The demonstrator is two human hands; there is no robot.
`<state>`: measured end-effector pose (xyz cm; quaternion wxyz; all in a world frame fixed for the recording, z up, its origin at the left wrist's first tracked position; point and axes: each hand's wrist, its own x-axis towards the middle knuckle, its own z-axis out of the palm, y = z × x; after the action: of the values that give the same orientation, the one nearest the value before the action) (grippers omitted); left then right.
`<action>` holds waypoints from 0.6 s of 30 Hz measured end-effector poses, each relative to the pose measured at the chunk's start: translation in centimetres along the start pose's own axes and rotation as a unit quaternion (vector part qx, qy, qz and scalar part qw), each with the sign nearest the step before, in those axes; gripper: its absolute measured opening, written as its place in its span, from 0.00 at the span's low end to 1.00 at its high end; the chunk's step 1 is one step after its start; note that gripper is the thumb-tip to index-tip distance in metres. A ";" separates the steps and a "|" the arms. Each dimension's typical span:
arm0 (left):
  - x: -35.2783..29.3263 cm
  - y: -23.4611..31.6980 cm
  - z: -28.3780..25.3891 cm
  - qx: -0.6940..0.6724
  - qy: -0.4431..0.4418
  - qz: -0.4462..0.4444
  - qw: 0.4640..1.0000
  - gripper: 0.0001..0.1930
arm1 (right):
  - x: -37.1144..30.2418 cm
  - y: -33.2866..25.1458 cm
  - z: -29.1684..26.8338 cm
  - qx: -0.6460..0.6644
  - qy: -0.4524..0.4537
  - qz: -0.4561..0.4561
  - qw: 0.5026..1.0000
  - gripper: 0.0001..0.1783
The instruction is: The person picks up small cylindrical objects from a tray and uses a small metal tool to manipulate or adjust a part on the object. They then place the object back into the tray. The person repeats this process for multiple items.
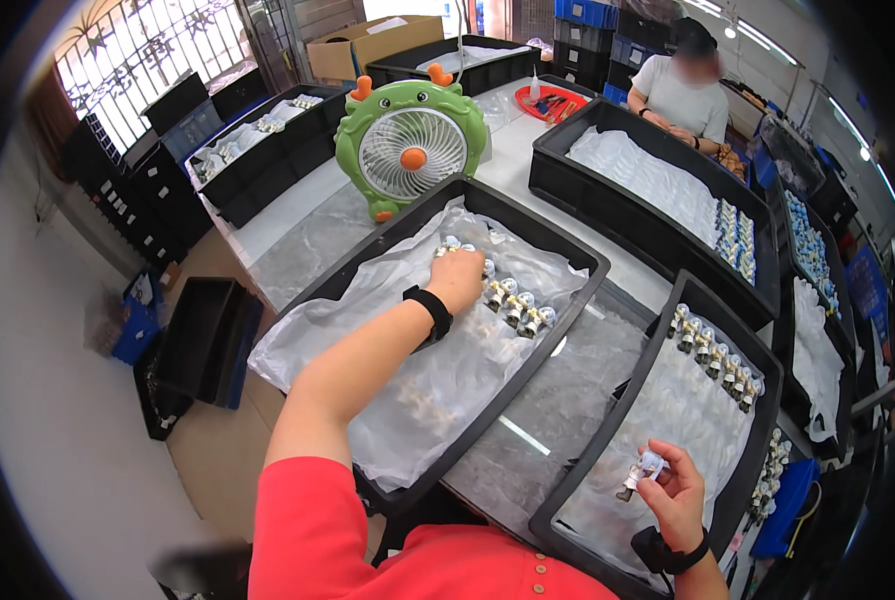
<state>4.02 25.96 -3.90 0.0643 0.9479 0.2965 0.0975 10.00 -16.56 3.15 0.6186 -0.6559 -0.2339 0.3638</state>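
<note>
My right hand (679,500) pinches a small figurine (649,464) with a pale blue head and white body between thumb and fingers, above the near part of the right black tray (607,440). My left hand (457,278) reaches into the larger black tray (342,265) on the left. Its fingers curl down at a row of similar figurines (508,300) and close on one, though the fingertips are mostly hidden. These figurines lie side by side on thin white plastic sheeting (397,400). Another row of figurines (715,355) lines the far end of the right tray.
A green cartoon fan (412,155) stands behind the left tray. More black trays sit around, one holding blue figurines (735,240). Beyond is a red dish (552,103) with tools. A co-worker (682,90) sits at the back right. Stacked black crates (202,340) stand on the floor left.
</note>
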 end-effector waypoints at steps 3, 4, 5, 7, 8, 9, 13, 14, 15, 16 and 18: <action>0.1 0.0 0.3 0.000 -0.002 -0.005 1.000 0.11 | 0.0 -0.2 0.1 -0.006 0.000 0.005 1.000 0.27; 0.2 0.1 0.3 -0.003 -0.004 -0.006 1.000 0.11 | 0.0 -0.2 0.1 -0.005 0.001 0.003 1.000 0.27; 0.1 0.1 0.2 -0.014 -0.004 -0.008 1.000 0.11 | 0.0 -0.1 0.1 -0.005 0.002 0.001 1.000 0.27; -0.4 0.5 0.0 -0.037 -0.005 -0.013 0.999 0.11 | 0.0 -0.1 0.0 -0.003 0.003 0.000 1.000 0.27; -0.6 0.7 -0.1 -0.038 -0.008 -0.011 0.999 0.11 | 0.0 0.0 0.0 -0.001 0.003 0.002 1.000 0.27; -0.7 0.9 -0.2 -0.039 -0.011 -0.009 0.999 0.12 | 0.0 0.0 0.0 0.001 0.003 0.004 1.000 0.27; -0.6 1.2 -1.3 -0.038 -0.055 -0.017 0.998 0.16 | 0.0 -0.1 0.1 -0.002 0.001 0.002 1.000 0.27; -0.2 0.9 -1.7 -0.060 -0.044 -0.030 0.997 0.16 | 0.0 -0.1 0.1 -0.002 0.002 0.002 1.000 0.27; 0.4 0.3 -2.3 -0.082 -0.033 -0.043 0.995 0.16 | 0.0 -0.1 0.1 -0.001 0.003 0.002 1.000 0.27; 0.8 -0.2 -2.8 -0.103 -0.022 -0.057 0.993 0.16 | 0.0 -0.1 0.1 0.000 0.002 0.001 1.000 0.27; 1.6 -1.3 -3.0 -0.074 0.012 -0.082 0.994 0.16 | 0.1 0.1 0.0 0.002 0.000 0.000 1.000 0.26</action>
<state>3.93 28.10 -1.02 0.1383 0.9118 0.3661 0.1243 10.00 -16.51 3.09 0.6205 -0.6543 -0.2332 0.3641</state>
